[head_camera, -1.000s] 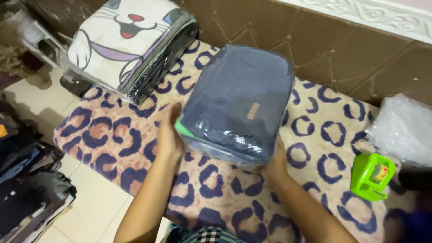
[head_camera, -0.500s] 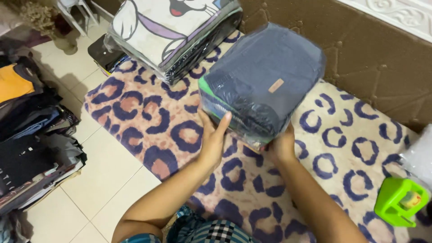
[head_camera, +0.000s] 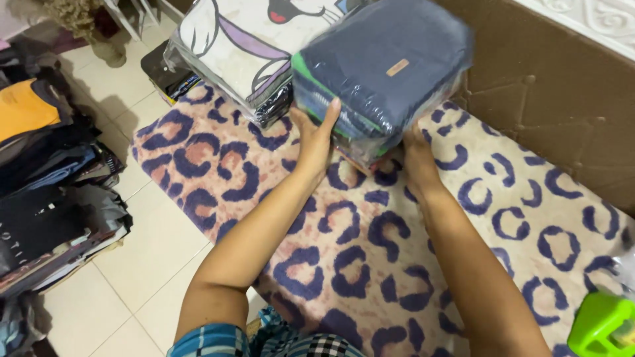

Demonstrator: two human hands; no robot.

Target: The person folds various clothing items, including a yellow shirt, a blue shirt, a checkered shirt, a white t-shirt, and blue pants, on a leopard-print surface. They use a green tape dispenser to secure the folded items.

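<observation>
Hands [head_camera: 367, 142] gripping bundle [head_camera: 387, 66], stack [head_camera: 245, 46] just beside

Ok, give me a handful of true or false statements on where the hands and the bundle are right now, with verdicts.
1. Both hands hold the plastic-wrapped stack of folded clothes. True: the left hand grips its near left side and the right hand its underside.
2. The stack rests flat on the patterned blanket. False: it is held up above the blanket.
3. A cartoon-print bundle lies beside the stack, on its left. True.
4. The top garment in the stack is orange. False: it is dark blue-grey with a small tan tag.
5. A green plastic object sits at the lower right. True.
</observation>
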